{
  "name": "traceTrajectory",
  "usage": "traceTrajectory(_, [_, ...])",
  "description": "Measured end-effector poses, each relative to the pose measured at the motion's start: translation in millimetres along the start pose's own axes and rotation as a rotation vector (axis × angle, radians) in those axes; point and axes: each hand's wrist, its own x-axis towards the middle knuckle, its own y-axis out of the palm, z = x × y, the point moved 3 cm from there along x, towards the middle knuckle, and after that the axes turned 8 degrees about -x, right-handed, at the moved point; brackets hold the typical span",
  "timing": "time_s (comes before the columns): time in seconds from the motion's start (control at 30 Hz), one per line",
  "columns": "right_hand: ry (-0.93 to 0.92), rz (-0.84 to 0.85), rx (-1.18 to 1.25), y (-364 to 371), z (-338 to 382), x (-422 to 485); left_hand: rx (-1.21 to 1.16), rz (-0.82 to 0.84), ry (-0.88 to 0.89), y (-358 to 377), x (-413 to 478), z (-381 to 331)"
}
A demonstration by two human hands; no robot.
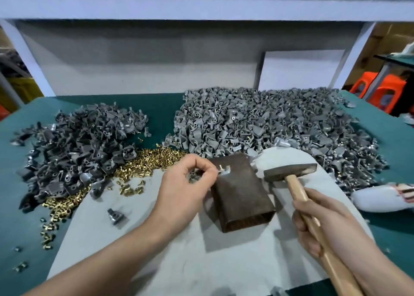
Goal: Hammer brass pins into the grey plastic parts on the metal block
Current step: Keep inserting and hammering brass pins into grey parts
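- Right hand (pixel 313 226) grips the hammer (pixel 291 171) by its wooden handle, head just right of the metal block (pixel 242 197).
- Left hand (pixel 181 188) pinches a grey plastic part (pixel 224 172) on the block's far-left corner.
- Beyond lie brass pins (pixel 147 161) and grey heaps (pixel 268 123) on the bench (pixel 161 103).

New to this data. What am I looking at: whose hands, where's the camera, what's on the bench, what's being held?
No machine here: a person works at a bench, filmed by one head-worn camera looking down at their hands. The left hand pinches a small grey part on the rusty metal block, with what looks like a pin standing in it. The right hand grips a wooden-handled hammer, its head just right of the block. The block sits on a grey cloth over a green table. Behind lie a heap of brass pins, a darker pile of grey parts on the left and a bigger paler pile on the right.
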Motion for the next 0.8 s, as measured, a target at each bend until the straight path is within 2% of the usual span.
traceTrajectory(0.1, [-0.041,-0.042,-0.043,2.2,2.0,1.0,-0.084,0.094,-0.079,12.6,10.0,-26.6])
traceTrajectory(0.27, [-0.064,-0.03,0.032,2.8,3.8,1.5,-0.128,0.31,-0.022,34.7,-1.4,-63.9])
traceTrajectory(0.43, [-0.064,-0.027,0.044,4.4,4.1,-1.3,-0.139,0.382,0.003,38.5,-16.9,-76.2])
traceTrajectory(0.8, [-0.048,0.012,-0.006,2.7,5.0,-5.7,-0.158,0.428,0.092,32.5,-20.5,-86.9])
